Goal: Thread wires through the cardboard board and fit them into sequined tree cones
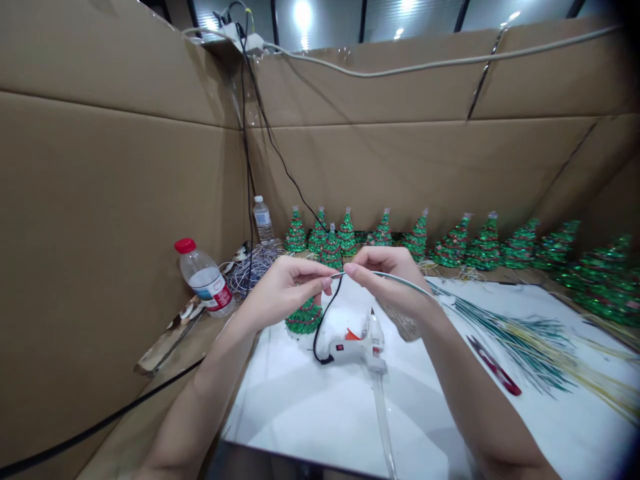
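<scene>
My left hand (pixel 294 288) and my right hand (pixel 391 277) meet above the white board, thumbs and forefingers pinched close together on a thin pale-green wire (pixel 395 277). From my fingertips the wire bends right, across my right wrist. Below my hands a white hot glue gun (pixel 353 348) with an orange trigger lies on its side, a long clear glue stick (pixel 383 420) sticking out toward me. A small green beaded Christmas tree (pixel 303 320) stands behind my left hand, its upper part hidden.
More green trees (pixel 454 241) line the cardboard wall. Green and yellow wires (pixel 520 340) lie right, beside red-handled snips (pixel 495 365). A red-capped bottle (pixel 206 280), a clear bottle (pixel 263 220) and tangled wire (pixel 257 263) stand left. A black cable (pixel 100 423) crosses the left side.
</scene>
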Motion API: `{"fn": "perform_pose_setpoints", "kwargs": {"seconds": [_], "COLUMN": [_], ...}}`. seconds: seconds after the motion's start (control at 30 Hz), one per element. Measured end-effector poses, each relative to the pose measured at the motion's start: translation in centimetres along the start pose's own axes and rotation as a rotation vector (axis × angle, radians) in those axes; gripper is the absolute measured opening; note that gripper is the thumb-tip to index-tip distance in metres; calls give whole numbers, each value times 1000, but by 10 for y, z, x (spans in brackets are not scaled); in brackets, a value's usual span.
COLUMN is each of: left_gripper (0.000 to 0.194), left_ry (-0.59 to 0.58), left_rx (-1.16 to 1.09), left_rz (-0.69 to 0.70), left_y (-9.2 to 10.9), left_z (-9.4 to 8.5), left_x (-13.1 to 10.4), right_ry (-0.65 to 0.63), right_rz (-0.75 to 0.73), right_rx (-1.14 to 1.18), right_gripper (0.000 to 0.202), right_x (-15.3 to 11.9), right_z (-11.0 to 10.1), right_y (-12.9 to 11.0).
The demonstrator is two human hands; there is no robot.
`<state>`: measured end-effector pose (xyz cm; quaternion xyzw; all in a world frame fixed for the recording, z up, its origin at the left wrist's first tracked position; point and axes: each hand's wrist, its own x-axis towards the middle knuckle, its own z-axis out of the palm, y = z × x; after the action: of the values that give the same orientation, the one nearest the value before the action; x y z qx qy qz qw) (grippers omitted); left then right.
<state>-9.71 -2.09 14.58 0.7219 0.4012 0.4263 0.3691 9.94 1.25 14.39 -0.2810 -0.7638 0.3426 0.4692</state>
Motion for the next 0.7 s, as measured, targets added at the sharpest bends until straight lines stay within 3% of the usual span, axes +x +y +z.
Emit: {"fn": "perform_pose_setpoints", "kwargs": {"seconds": [0.13,0.27,0.37,0.5,0.7], "left_gripper": [19,18,14,14,11], "left_ry": [43,170,237,237,317], "left_rx": [24,142,233,237,348], "left_rz": [-40,47,120,136,176], "left_y": [2,0,1,2,2], "left_z": [1,-1,1,5,8], "left_x": [0,-1,-2,-4,-4], "right_ry": [40,137,115,19,77], "right_rz": [-23,-77,-78,-89,-123], "right_rx": [-62,-79,-82,-115,-145], "right_gripper": [27,26,24,19,21], "right_x": [-1,-2,-2,-3,-3], "right_z": [2,2,6,12,15], "right_y": [0,1,3,6,7]}}
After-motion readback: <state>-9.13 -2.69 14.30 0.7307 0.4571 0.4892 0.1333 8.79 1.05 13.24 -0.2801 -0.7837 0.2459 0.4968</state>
